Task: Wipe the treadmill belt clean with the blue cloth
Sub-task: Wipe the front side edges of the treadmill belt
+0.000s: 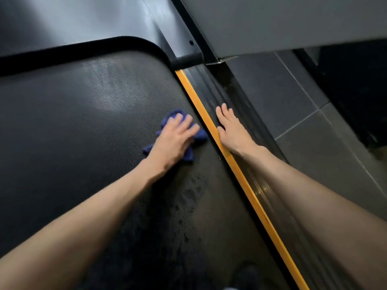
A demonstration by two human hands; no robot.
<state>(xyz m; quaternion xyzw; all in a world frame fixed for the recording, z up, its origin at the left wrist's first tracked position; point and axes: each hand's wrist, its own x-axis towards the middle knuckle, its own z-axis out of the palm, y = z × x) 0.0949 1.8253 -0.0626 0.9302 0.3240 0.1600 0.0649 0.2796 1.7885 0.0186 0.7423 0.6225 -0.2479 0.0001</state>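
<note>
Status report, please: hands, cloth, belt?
Left hand flat on blue cloth, pressing it on belt. Right hand flat on side rail. Dark spots nearer the person. Nothing blocks.

We've got our left hand point(174, 141) pressed flat on the blue cloth point(201, 135), right up by the right edge of the treadmill belt point(73, 122). Our right hand point(232, 132) lies flat on the side rail point(202, 84), its thumb touching the yellow strip point(240, 176). Dark specks point(188, 197) dot the belt nearer to us.
</note>
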